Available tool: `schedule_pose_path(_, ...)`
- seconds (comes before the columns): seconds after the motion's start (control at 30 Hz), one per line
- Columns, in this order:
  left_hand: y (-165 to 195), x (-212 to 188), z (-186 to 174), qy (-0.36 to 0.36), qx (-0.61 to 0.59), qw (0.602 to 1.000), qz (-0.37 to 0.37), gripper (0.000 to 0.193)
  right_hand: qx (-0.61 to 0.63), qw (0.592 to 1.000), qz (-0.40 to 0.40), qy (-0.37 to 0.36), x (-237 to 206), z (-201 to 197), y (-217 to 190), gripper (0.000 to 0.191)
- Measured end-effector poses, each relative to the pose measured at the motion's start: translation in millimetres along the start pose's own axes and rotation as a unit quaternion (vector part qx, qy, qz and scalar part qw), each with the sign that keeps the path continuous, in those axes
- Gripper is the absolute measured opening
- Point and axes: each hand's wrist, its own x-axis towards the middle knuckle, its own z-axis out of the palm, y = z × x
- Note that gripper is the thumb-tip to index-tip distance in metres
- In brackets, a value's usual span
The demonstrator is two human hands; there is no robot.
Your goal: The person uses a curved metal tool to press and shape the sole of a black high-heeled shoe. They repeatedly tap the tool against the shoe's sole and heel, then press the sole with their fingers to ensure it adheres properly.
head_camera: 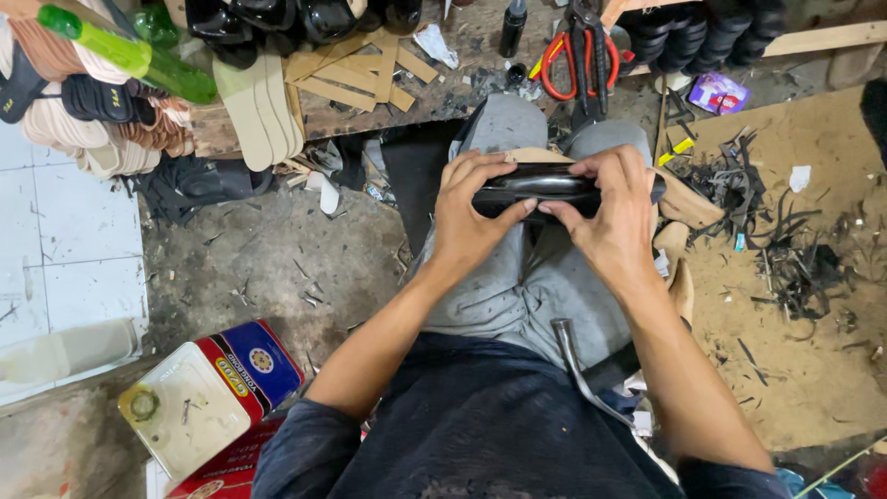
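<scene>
Black and glossy, one shoe upper [540, 182] is pinched by two hands, left [480, 208] and right [610, 208]. One pair of red-handled scissors [580, 55] is seen beyond it.

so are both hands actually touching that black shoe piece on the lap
Touching. The head view shows the left hand and right hand wrapped around the ends of the black shoe piece, with thumbs pressed on its near edge.

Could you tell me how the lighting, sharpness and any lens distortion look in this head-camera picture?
Head view: soft, even light with no hard shadows; a bright sheen runs along the glossy black shoe piece held by the left hand and right hand; the centre is sharp, while the green bottle and rectangular tin can near the edges look stretched and slightly soft from the wide lens.
</scene>
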Motion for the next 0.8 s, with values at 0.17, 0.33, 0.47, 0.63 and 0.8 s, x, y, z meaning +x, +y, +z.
schedule_pose_path(0.17, -1.9, 1.0, -7.8, -0.082, 0.131, 0.988, 0.028, 0.050, -0.046, 0.998, -0.042, -0.004, -11.3, -24.5, 9.8, 0.046)
schedule_pose_path(0.33, -4.9, 21.6, 6.7, -0.217, 0.110, 0.964, 0.103, 0.059, -0.028, 0.998, -0.062, 0.009, -20.4, -23.5, 22.3, 0.040)
schedule_pose_path(0.47, 1.8, 35.2, 28.1, -0.251, 0.105, 0.954, 0.122, 0.062, 0.003, 1.000, -0.026, -0.013, -17.1, -18.5, 29.2, 0.035)
schedule_pose_path(0.63, 5.8, 30.9, 35.1, -0.227, 0.087, 0.969, 0.040, 0.053, 0.013, 1.000, -0.012, -0.025, -16.7, -23.1, 26.8, 0.038)
schedule_pose_path(0.8, 6.4, 27.4, 37.6, -0.220, 0.084, 0.972, 0.009, 0.049, 0.026, 0.999, 0.009, -0.022, -21.8, -32.5, 18.7, 0.043)
